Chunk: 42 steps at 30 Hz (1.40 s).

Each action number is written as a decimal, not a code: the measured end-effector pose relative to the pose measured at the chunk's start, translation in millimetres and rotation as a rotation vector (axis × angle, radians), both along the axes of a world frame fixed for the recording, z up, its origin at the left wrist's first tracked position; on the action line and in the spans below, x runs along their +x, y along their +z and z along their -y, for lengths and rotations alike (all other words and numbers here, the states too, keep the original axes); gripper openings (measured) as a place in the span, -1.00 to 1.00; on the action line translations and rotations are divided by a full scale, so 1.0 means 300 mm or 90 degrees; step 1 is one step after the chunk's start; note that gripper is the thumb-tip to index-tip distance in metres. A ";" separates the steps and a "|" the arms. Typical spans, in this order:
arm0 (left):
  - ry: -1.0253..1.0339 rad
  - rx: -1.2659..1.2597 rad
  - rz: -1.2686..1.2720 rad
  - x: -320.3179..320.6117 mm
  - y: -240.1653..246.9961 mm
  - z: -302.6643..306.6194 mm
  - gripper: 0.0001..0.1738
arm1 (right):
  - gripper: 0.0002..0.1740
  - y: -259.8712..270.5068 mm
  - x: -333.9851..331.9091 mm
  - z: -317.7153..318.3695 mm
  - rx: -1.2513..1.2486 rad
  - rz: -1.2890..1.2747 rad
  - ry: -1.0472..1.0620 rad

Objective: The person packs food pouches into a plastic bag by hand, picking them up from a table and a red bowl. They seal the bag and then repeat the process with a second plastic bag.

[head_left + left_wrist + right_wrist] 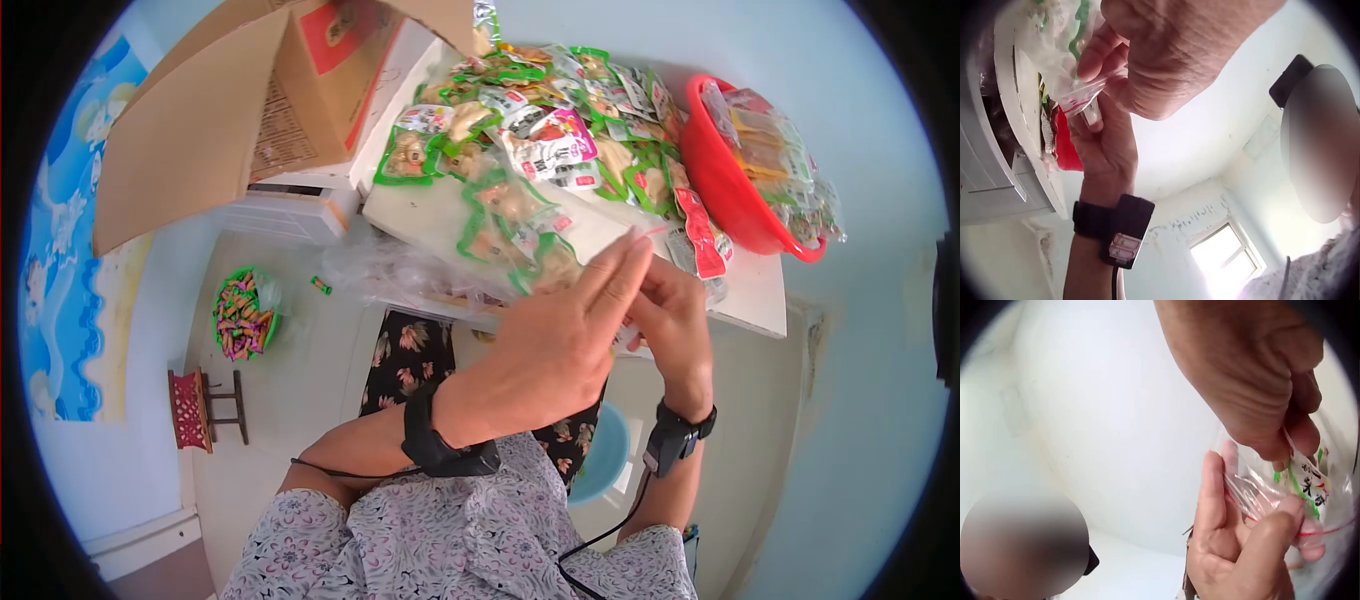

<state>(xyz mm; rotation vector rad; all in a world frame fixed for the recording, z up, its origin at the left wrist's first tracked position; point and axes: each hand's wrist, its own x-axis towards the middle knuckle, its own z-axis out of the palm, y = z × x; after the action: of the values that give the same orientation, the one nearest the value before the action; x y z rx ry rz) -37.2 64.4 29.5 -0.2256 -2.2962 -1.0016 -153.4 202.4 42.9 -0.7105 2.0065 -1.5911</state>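
A clear zip bag (1250, 494) with a red seal line is between both hands, over the front of the white table. My left hand (540, 350) grips it near the seal, its thumb (1282, 515) lying across the plastic in the right wrist view. My right hand (682, 320) has its fingers curled at the bag's mouth and pinches the plastic there. Just below those fingertips shows a white packet (1310, 481) with a green edge and dark lettering. Green-edged snack packets (550, 262) lie beside my left hand in the head view.
Many snack packets (520, 130) cover the white table (755, 300). A red basin (715, 165) of packets stands at its right, a cardboard box (320, 100) at its left. On the floor are a green basket (245, 315) of wrapped pieces, a small stool (190, 410) and a blue basin (600, 455).
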 end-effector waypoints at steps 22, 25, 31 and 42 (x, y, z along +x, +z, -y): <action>-0.109 0.175 -0.020 -0.028 -0.105 0.057 0.01 | -0.74 -0.176 -0.049 0.248 -0.039 -0.262 0.020; -0.117 0.257 0.024 -0.025 -0.098 0.086 -0.03 | -0.70 -0.153 -0.054 0.150 -0.059 -0.326 0.041; -0.132 0.361 0.101 -0.014 -0.097 0.123 -0.03 | -0.82 -0.026 -0.113 -0.001 -0.063 -0.086 -0.038; -0.120 0.364 0.136 -0.008 -0.083 0.151 -0.03 | -0.85 -0.188 -0.465 0.064 0.069 -0.397 -0.190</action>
<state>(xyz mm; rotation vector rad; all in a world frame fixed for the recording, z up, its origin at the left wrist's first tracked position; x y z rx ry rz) -39.7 19.0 4.6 -0.0989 -2.0863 -1.8016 -293.0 183.3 -13.5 -0.9911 2.7327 -1.5221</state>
